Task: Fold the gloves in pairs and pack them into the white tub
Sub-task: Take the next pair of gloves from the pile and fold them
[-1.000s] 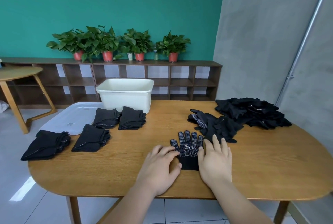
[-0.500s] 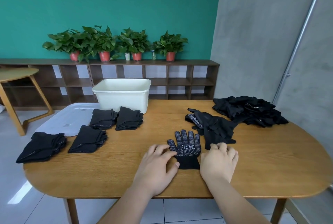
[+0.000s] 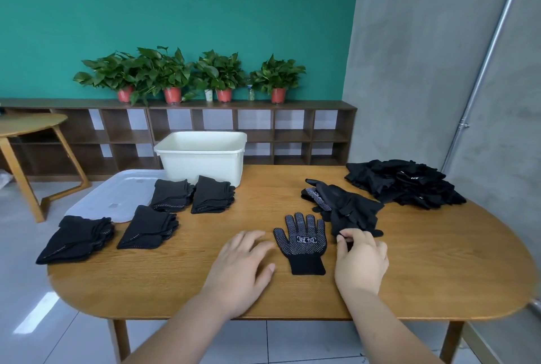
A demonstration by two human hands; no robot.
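Right grip [image 3: 361, 258], pinching glove pile [image 3: 349, 208] (near edge)

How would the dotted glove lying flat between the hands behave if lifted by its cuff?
The glove is thin knit fabric lying flat, so it would probably droop limply. Its white dots face up, so a grip likely won't slip. It looks light and should slide easily on the smooth table.

An office-like room: teal wall [image 3: 175, 12], low cubby shelf [image 3: 292, 135] with potted plants [image 3: 219, 73], oval wooden table [image 3: 409, 261].
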